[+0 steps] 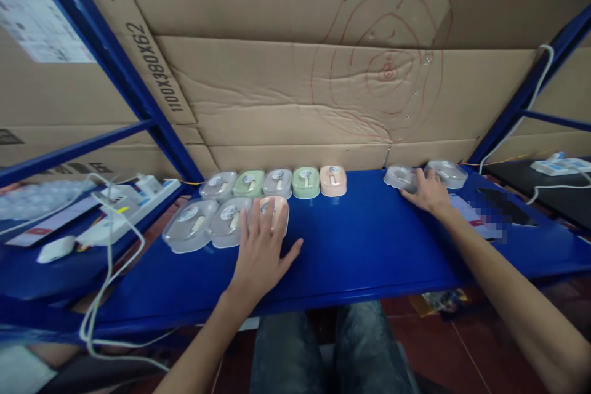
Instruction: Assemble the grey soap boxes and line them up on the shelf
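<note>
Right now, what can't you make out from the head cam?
All in the head view:
Peach container at the left hand: much of its top, hidden by that hand.
Grayish container at the right hand: its right side, hidden by that hand.
Round label, front row, far left: print too small.
Light-screened device: right part, masked by pixel blocks.
Left forearm: cut off by bottom edge.

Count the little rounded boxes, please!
10: five boxes in the back row at left, three boxes in front of them, one partly under the left hand, and two boxes at right, by the right hand.
</note>
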`<state>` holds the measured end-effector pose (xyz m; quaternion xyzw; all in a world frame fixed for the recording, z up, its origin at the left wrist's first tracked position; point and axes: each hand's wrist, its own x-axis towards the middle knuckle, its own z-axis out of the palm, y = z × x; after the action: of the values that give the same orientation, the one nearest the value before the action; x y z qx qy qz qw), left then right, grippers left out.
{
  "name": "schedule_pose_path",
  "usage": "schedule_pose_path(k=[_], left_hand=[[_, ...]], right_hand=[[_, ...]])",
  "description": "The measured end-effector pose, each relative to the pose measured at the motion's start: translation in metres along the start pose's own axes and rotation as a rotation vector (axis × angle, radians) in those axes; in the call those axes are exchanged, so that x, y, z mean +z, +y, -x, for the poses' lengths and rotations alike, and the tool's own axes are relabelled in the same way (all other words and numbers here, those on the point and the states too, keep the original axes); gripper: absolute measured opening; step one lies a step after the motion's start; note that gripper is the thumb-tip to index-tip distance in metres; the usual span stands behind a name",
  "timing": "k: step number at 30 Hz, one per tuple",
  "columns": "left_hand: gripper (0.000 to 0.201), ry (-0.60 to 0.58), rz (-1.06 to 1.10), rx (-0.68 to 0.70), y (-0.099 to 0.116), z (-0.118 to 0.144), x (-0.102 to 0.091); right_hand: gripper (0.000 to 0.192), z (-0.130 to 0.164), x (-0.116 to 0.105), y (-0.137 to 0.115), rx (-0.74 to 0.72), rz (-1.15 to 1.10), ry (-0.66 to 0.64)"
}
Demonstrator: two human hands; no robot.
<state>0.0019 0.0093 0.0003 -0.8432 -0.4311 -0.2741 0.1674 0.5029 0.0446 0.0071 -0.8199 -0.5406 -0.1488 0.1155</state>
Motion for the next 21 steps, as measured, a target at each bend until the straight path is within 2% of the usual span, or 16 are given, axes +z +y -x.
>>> schedule_pose_path(k=[6,9,13,16,17,19,21], left_hand=[[0.069,0.02,0.266,0.037,0.038,-0.052,-0.005],[0.058,0.033,0.465,0.047,0.058,-0.086,0.009],[0.034,0.093,0.797,0.053,0.073,-0.121,0.041],[0.028,0.15,1.007,-0.084,0.073,-0.13,0.061],[0.03,0.155,1.084,-0.147,0.071,-0.131,0.066],[0.039,0.132,1.237,-0.265,0.065,-0.129,0.073],[0.056,0.076,1.365,-0.365,0.057,-0.129,0.077]], right_hand=[[0.099,0.002,-0.004,-0.02,-0.039,-0.063,0.024],[0.09,0.002,0.0,-0.031,-0.049,-0.285,-0.012],[0.077,-0.002,0.001,-0.048,0.077,-0.541,0.035],[0.074,-0.003,-0.011,-0.073,0.087,-0.68,0.116],[0.076,-0.002,-0.017,-0.084,0.064,-0.796,0.159],[0.078,0.004,-0.03,-0.112,0.025,-1.078,0.19],[0.074,0.014,-0.04,-0.143,-0.058,-1.293,0.162]])
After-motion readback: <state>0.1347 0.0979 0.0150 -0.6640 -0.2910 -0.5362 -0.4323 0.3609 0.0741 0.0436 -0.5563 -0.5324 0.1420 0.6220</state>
